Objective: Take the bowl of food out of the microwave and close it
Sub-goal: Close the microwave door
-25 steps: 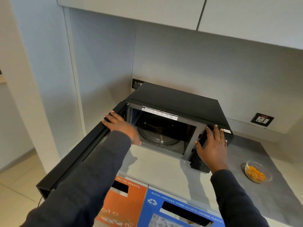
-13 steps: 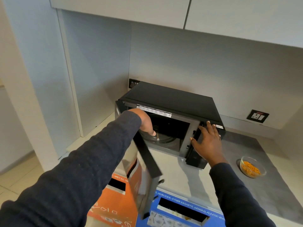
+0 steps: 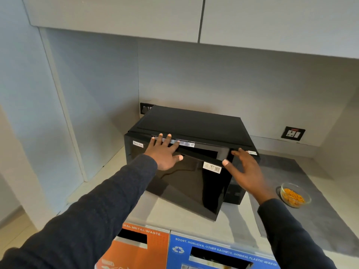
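The black microwave (image 3: pixel 194 123) stands on the counter in the corner. Its glossy door (image 3: pixel 184 183) is nearly shut, with a narrow gap still showing along its top right edge. My left hand (image 3: pixel 165 152) lies flat on the upper left of the door, fingers spread over its top edge. My right hand (image 3: pixel 242 169) hovers open at the door's right edge by the control panel, thumb touching the door. The glass bowl of orange food (image 3: pixel 294 195) sits on the grey counter to the right of the microwave, untouched.
Wall cabinets (image 3: pixel 194 18) hang above. A socket (image 3: pixel 293 133) is on the wall at the right, another (image 3: pixel 145 108) behind the microwave. An orange waste box (image 3: pixel 139 249) and a blue one (image 3: pixel 219 253) stand below the counter's front edge.
The door has swung from wide open at the left to almost shut, pushed by my left hand. My right hand has left the microwave's top right corner for the door's edge.
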A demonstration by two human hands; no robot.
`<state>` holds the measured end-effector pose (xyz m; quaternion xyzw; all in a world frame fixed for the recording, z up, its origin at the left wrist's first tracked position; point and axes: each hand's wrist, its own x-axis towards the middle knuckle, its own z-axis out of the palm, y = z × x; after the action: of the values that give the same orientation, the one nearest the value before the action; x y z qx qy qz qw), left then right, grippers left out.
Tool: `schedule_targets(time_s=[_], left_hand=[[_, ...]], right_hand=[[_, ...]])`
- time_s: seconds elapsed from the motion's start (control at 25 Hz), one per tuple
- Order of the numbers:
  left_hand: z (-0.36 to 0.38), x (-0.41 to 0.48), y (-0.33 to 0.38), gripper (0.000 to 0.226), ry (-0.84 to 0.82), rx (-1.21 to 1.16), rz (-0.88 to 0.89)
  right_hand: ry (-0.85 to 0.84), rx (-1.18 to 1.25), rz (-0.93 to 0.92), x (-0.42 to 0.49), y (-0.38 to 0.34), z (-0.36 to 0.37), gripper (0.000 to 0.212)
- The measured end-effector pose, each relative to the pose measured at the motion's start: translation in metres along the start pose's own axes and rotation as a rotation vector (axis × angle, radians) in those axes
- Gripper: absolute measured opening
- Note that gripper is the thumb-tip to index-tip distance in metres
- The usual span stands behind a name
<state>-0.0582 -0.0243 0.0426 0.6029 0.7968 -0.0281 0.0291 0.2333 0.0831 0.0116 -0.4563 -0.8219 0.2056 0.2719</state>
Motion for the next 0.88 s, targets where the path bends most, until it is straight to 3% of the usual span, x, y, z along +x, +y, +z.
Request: schedule_targets(time_s=[0.12, 0.2, 0.48, 0.64, 0.76, 0.88], left_hand=[[0.007, 0.015, -0.005, 0.068, 0.068, -0.008, 0.047], [0.014, 0.02, -0.007, 0.066, 0.131, -0.029, 0.067], [0.036, 0.034, -0.004, 0.059, 0.376, -0.064, 0.073], [0.041, 0.037, -0.003, 0.058, 0.435, -0.085, 0.071], [0.042, 0.038, -0.003, 0.057, 0.446, -0.093, 0.071], [0.042, 0.039, -0.004, 0.057, 0.448, -0.089, 0.084]], right_hand=[[0.031, -0.359, -0.088, 0.005, 0.001, 0.009, 0.093], [0.06, -0.452, -0.079, 0.01, -0.002, 0.015, 0.084], [0.279, -0.488, -0.006, 0.02, -0.009, 0.031, 0.059], [0.289, -0.492, 0.013, 0.019, -0.011, 0.033, 0.064], [0.358, -0.323, 0.056, 0.011, -0.022, 0.038, 0.075], [0.614, 0.262, 0.247, -0.024, -0.024, 0.075, 0.083]])
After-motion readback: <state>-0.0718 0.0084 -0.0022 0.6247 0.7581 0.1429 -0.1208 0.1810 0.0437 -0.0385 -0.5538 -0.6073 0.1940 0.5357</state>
